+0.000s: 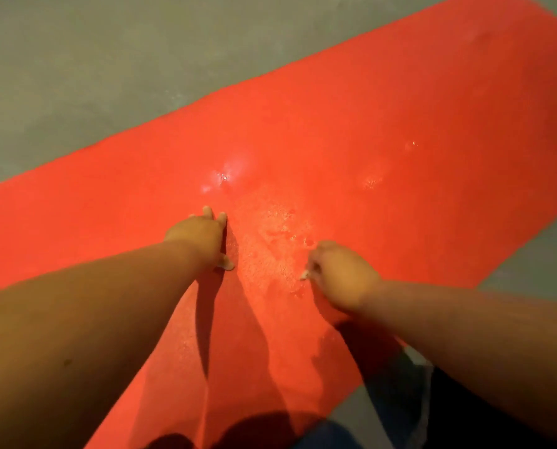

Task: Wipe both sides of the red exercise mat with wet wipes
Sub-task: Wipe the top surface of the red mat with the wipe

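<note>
Where the red exercise mat [367, 124] lies: unrolled flat on the grey floor [76, 59], running diagonally from the lower left to the upper right corner of the frame
Left hand [199, 234]: left of centre, palm down on the mat, fingers straight and close together, thumb out toward the lower right; it presses the mat and holds nothing
Right hand [341, 277]: right of centre, fingers curled down around a wet wipe [304, 275], of which only a small white tip shows at the hand's left edge
Wet patch [270, 228]: glistening, beaded film between the two hands and just above them; a bright glare spot [225, 176] lies above the left hand
Face in view: one side up; the underside is hidden, so its condition cannot be told
Handling, as judged: thin, soft and light, lying limp to the floor; likely to creep or wrinkle under a sideways stroke, and slick where wet
Where to hold, as judged: for wiping, a flat palm on a dry part beside the stroke, as the left hand is placed; for turning over, both hands spaced along one long edge, since a single pinch would probably let the sheet sag and fold on itself
</note>
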The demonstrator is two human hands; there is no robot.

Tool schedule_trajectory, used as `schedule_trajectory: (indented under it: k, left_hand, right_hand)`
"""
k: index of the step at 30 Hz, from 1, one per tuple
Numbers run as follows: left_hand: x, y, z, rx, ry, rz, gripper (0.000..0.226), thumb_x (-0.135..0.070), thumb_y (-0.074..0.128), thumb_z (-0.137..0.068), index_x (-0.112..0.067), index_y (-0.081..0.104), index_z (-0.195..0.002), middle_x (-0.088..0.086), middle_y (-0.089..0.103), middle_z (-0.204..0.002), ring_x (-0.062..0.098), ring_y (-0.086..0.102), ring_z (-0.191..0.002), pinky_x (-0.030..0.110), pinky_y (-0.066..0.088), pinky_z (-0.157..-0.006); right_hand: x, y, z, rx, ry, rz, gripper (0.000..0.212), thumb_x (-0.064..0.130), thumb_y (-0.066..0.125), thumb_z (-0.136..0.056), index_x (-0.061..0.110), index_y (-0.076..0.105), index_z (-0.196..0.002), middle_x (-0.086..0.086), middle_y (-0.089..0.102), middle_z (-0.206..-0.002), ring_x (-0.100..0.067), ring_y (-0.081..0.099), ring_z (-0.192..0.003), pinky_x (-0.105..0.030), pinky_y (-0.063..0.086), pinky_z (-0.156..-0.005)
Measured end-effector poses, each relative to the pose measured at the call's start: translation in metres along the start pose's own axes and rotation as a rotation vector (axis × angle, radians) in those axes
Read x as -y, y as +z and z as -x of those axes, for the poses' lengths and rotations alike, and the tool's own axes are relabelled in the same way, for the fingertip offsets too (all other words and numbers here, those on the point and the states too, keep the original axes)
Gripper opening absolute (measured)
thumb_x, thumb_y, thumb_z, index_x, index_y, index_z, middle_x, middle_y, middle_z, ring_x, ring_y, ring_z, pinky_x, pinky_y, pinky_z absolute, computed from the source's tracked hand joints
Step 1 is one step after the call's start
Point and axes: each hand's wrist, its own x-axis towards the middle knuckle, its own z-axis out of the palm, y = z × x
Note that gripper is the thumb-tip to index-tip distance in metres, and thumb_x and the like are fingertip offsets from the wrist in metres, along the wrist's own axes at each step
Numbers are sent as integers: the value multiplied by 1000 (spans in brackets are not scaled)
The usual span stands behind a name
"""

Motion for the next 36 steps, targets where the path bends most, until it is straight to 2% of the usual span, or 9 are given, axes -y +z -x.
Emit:
schedule_trajectory:
  k: [4, 9, 13, 20, 23, 26, 29, 33, 36]
  left_hand:
    - [0, 5, 1, -11, -6, 10, 107, -54, 72, -75, -17, 9, -153, 13, 11, -158, 34, 33, -136, 43, 42, -100]
    - [-9, -4, 9, 26, -13, -24, 106, -53, 69, -79, -15, 4, -154, 13, 4, -160, 31, 34, -138, 40, 40, -100]
    - [-11, -6, 17, 26, 3, -19, 101, -49, 66, -84, -15, 3, -154, 13, 1, -160, 30, 33, -139, 40, 39, -104]
    - [-2, 10, 23, -71, 74, 46, 76, -49, 59, -89, -26, 22, -151, 1, 13, -160, 27, 36, -137, 40, 41, -102]
    - [8, 8, 21, -166, 119, 68, 80, -60, 65, -79, -27, 35, -145, -2, 30, -153, 25, 39, -133, 38, 43, -100]
    - [20, 8, 8, -153, 43, 93, 116, -74, 70, -57, -37, 12, -151, 4, 6, -159, 32, 10, -144, 55, 25, -109]
    - [24, 3, -8, -11, -79, 213, 141, -78, 74, -44, -42, -13, -148, 2, -22, -158, 37, -12, -145, 73, 23, -101]
    - [25, 7, -13, 1, -70, 192, 140, -80, 72, -44, -43, -15, -148, 0, -24, -157, 37, -12, -145, 72, 28, -100]
    - [31, 5, -16, -15, -66, 229, 128, -74, 73, -53, -47, -9, -148, -3, -19, -159, 35, -8, -146, 67, 30, -103]
  right_hand:
    - [-27, -27, -10, -131, 355, 49, 21, 20, 57, -92, 4, 61, -105, -17, 64, -111, -33, 59, -106, -32, 44, -81]
    - [48, 25, 35, 55, -70, -86, 12, 15, 56, -90, 10, 61, -100, -11, 59, -109, -28, 57, -101, -29, 44, -79]
    - [37, 31, 31, 37, -146, -8, 14, 11, 50, -89, 12, 58, -101, -10, 56, -110, -29, 56, -101, -31, 43, -81]
    - [-13, -7, -20, -208, 276, 21, 19, 4, 50, -86, 6, 59, -103, -16, 59, -109, -33, 56, -100, -32, 42, -78]
    - [13, 9, -7, -132, 28, -21, 20, 8, 50, -87, 11, 59, -104, -10, 55, -109, -29, 54, -102, -31, 41, -82]
    - [31, 14, -1, 57, -265, 3, 18, 15, 47, -91, 14, 58, -105, -6, 52, -108, -25, 50, -105, -34, 43, -87]
    - [-9, -14, -38, -30, -129, 47, 17, 12, 48, -89, 14, 59, -102, -8, 56, -107, -27, 53, -104, -33, 40, -86]
    - [-60, -52, -81, -182, 265, 62, 13, 8, 53, -87, 6, 61, -97, -18, 64, -105, -34, 58, -98, -33, 41, -75]
    - [-33, -34, -78, -149, 161, 27, 16, 9, 50, -87, 9, 60, -100, -15, 60, -108, -32, 57, -101, -32, 41, -80]
